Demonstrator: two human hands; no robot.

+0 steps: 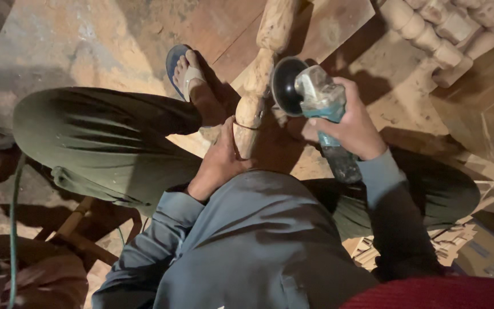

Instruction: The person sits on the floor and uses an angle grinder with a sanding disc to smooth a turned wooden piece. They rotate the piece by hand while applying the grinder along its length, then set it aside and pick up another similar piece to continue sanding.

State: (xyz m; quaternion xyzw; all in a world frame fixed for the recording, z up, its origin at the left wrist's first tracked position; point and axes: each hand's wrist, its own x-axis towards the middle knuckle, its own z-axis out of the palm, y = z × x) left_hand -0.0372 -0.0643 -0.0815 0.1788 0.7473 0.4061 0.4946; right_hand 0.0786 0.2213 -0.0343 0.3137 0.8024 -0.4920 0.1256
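Head view | left hand [219, 163] grips near end of spindle [261, 68] | axis runs near-to-far | right hand [353, 129] clasps grinder [315, 97], disc just right of spindle

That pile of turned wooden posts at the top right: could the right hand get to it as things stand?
Probably not right away: the right hand is full, gripping the angle grinder, though nothing stands between it and the posts.
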